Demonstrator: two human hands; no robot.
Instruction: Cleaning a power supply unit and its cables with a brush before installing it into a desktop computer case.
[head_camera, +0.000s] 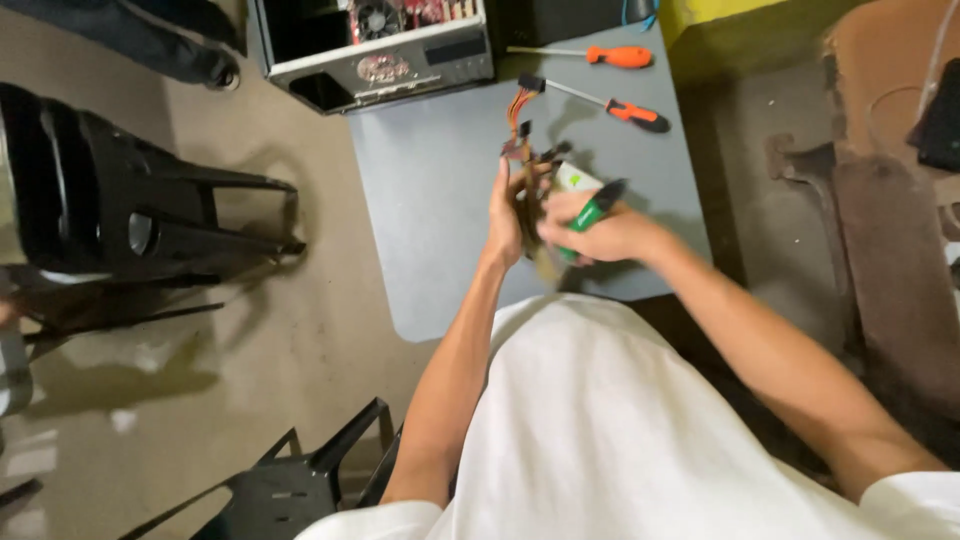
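My left hand (506, 215) grips a boxy computer part (545, 215) with a bundle of coloured cables (520, 110) sticking up from it, held over the grey table (440, 200). My right hand (590, 235) is closed around a green-and-black handled screwdriver (592, 212) pressed against that part. The part itself is mostly hidden between the two hands and is blurred. A white-and-green patch (573, 178) shows just behind the hands.
An open computer case (375, 50) sits at the table's far edge. Two orange-handled screwdrivers (620, 57) (637, 114) lie on the table beyond my hands. Black metal chairs stand on the left (120, 200) and near my knees (290, 480). Another person's shoe (215, 70) shows top left.
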